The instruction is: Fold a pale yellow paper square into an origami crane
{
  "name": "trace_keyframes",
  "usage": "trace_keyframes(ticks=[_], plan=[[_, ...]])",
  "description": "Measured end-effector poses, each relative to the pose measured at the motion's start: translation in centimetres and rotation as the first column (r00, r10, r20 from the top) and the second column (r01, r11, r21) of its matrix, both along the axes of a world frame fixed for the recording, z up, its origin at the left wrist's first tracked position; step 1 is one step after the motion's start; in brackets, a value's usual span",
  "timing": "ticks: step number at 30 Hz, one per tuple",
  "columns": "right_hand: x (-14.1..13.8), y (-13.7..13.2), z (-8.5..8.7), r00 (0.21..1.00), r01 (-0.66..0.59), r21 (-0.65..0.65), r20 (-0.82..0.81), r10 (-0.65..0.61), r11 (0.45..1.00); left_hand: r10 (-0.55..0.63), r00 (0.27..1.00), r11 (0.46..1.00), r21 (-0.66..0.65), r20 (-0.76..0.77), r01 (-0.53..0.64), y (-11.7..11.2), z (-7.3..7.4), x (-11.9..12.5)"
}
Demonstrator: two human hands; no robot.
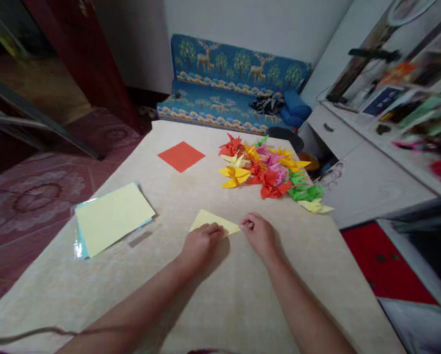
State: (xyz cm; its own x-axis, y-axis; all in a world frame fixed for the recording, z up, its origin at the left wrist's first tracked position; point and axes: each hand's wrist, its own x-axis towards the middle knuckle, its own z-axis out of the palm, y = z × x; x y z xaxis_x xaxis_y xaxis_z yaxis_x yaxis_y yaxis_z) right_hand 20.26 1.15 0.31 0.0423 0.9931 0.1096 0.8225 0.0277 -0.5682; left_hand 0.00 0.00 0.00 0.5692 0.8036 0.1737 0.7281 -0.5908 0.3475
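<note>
Pale-yellow paper triangle point(207, 218), lower centre, points right, long axis crosswise. Curled left hand point(202, 242) holds it; right hand point(259, 236) pinches the tip.

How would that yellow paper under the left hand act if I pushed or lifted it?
The yellow paper looks thin, so it's probably very light. Its triangle shape suggests folding, so it might flop less than one sheet, though the corner by the right hand could bend. Being so flat, it would likely slide on the table, not roll.
</note>
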Motion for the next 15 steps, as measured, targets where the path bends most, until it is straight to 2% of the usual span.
trace_keyframes(ticks=[6,10,15], plan=[[-0.3,-0.4,-0.5,0.999,0.047,0.120,-0.027,-0.044,0.992,0.065,0.989,0.991,0.124,-0.131,-0.048,-1.4,1.1,0.3],[-0.5,-0.6,-0.9,0.997,0.054,0.187,-0.065,-0.043,0.981,0.049,0.949,0.998,0.062,-0.312,-0.032,-1.6,2.3,2.1],[-0.5,-0.8,-1.1,0.995,0.057,0.205,-0.089,-0.039,0.977,0.055,0.923,0.997,0.076,-0.382,-0.028,-2.0,3.0,4.9]])
